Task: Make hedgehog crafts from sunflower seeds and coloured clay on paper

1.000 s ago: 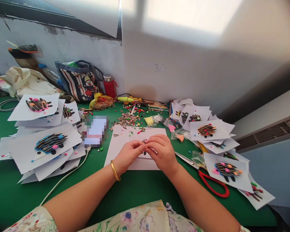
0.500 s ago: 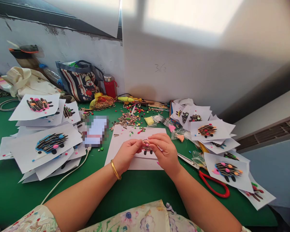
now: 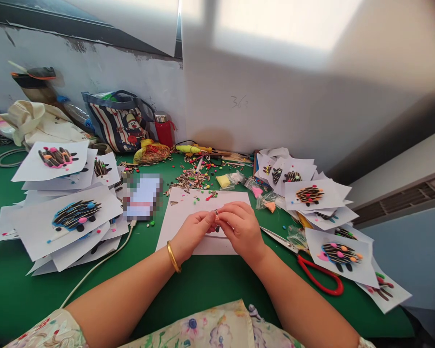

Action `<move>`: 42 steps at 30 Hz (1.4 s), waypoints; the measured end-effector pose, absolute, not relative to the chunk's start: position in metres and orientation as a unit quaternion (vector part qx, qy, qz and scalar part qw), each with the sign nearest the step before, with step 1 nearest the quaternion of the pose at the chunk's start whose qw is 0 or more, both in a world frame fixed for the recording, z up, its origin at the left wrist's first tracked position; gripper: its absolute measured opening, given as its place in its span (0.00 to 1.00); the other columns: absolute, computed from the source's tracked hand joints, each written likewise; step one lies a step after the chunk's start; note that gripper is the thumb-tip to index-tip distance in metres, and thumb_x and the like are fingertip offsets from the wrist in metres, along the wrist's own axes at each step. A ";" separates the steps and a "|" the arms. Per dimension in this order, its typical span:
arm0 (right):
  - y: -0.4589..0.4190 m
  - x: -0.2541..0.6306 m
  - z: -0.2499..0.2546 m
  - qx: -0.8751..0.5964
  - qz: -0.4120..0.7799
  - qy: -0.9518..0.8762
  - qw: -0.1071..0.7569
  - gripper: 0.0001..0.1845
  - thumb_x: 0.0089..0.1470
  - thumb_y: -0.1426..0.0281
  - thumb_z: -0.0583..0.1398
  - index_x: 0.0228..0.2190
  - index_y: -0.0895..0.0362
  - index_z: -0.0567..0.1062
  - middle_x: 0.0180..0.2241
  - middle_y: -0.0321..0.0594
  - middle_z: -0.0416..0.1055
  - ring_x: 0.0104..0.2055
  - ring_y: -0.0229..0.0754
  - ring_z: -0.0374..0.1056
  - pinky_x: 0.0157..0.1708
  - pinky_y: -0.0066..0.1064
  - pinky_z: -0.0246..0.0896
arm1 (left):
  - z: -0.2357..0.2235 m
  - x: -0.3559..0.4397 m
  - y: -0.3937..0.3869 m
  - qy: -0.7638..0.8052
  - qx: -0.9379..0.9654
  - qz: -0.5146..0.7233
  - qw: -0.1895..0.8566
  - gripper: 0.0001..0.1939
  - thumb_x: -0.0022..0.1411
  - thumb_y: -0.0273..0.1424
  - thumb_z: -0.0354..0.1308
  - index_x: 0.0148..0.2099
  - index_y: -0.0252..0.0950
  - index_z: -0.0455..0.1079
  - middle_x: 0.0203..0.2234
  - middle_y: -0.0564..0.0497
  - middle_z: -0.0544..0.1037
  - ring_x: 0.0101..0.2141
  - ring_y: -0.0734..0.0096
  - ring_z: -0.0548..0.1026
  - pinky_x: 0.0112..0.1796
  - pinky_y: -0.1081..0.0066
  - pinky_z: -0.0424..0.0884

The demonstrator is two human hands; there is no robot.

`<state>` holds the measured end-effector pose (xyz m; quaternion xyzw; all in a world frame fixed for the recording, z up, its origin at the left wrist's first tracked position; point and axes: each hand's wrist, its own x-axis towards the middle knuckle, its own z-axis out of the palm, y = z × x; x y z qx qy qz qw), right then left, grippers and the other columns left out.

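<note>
Left hand (image 3: 193, 233): thumb and fingers pressed together, contents hidden.
Right hand (image 3: 242, 233): fingertips closed in, meeting left's; pinched item can't tell.
Craft figure (image 3: 217, 229): on white paper (image 3: 179, 220), under fingertips, mostly covered.
Finger pressure: best light and even, wrists steady, neighboring bits undisturbed.
Figure's facing: can't tell.
Figure's long axis: hidden, can't tell.

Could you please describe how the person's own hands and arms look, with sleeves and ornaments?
The left hand is bare, with a gold bangle at its wrist. The right hand is bare too. The pale sleeves carry floral patterns.
</note>
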<state>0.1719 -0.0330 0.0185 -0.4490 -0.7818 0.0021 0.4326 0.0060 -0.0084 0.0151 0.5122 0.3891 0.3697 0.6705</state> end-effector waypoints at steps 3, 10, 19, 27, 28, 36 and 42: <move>-0.032 0.175 0.020 -0.445 -0.015 -0.790 0.422 0.03 0.59 0.70 0.62 0.34 0.51 0.77 0.38 0.38 0.79 0.45 0.46 0.69 0.49 0.44 0.62 | 0.015 0.005 -0.007 0.391 0.512 0.355 0.677 0.20 0.55 0.48 0.64 0.31 0.34 0.75 0.25 0.52 0.73 0.29 0.71 0.66 0.34 0.71 0.63; -0.033 0.175 0.023 -0.442 0.055 -0.769 0.458 0.03 0.59 0.68 0.62 0.32 0.52 0.76 0.38 0.39 0.77 0.45 0.45 0.70 0.48 0.43 0.64 | 0.016 0.006 -0.008 0.364 0.491 0.379 0.694 0.16 0.57 0.43 0.64 0.32 0.34 0.73 0.27 0.52 0.72 0.29 0.73 0.66 0.34 0.71 0.63; -0.034 0.174 0.023 -0.450 0.099 -0.720 0.519 0.05 0.60 0.68 0.60 0.36 0.51 0.77 0.39 0.42 0.76 0.46 0.47 0.70 0.48 0.45 0.67 | 0.020 0.007 -0.009 0.366 0.503 0.411 0.666 0.14 0.60 0.42 0.61 0.33 0.34 0.74 0.26 0.53 0.71 0.29 0.72 0.65 0.34 0.72 0.63; -0.033 0.170 0.021 -0.449 0.079 -0.758 0.467 0.09 0.60 0.71 0.60 0.42 0.50 0.78 0.40 0.40 0.77 0.46 0.46 0.70 0.48 0.44 0.66 | 0.018 0.007 -0.010 0.360 0.507 0.406 0.670 0.18 0.61 0.44 0.59 0.34 0.33 0.75 0.28 0.51 0.74 0.31 0.71 0.67 0.36 0.70 0.65; -0.033 0.170 0.020 -0.457 0.083 -0.752 0.467 0.09 0.60 0.71 0.60 0.42 0.50 0.77 0.40 0.41 0.77 0.46 0.46 0.69 0.48 0.44 0.66 | 0.018 0.008 -0.010 0.359 0.510 0.402 0.670 0.17 0.60 0.44 0.61 0.34 0.34 0.75 0.28 0.51 0.74 0.31 0.71 0.67 0.36 0.70 0.65; -0.034 0.169 0.020 -0.451 0.109 -0.746 0.477 0.06 0.59 0.71 0.61 0.38 0.50 0.77 0.40 0.40 0.77 0.47 0.45 0.69 0.49 0.42 0.66 | 0.020 0.006 -0.009 0.371 0.527 0.397 0.653 0.17 0.58 0.44 0.62 0.30 0.34 0.75 0.25 0.52 0.72 0.29 0.71 0.67 0.35 0.71 0.65; -0.035 0.169 0.019 -0.445 0.152 -0.738 0.484 0.04 0.60 0.71 0.59 0.35 0.52 0.75 0.39 0.41 0.76 0.47 0.46 0.69 0.49 0.44 0.66 | 0.020 0.006 -0.009 0.379 0.535 0.402 0.639 0.17 0.58 0.45 0.62 0.30 0.34 0.74 0.25 0.52 0.72 0.29 0.71 0.67 0.34 0.71 0.65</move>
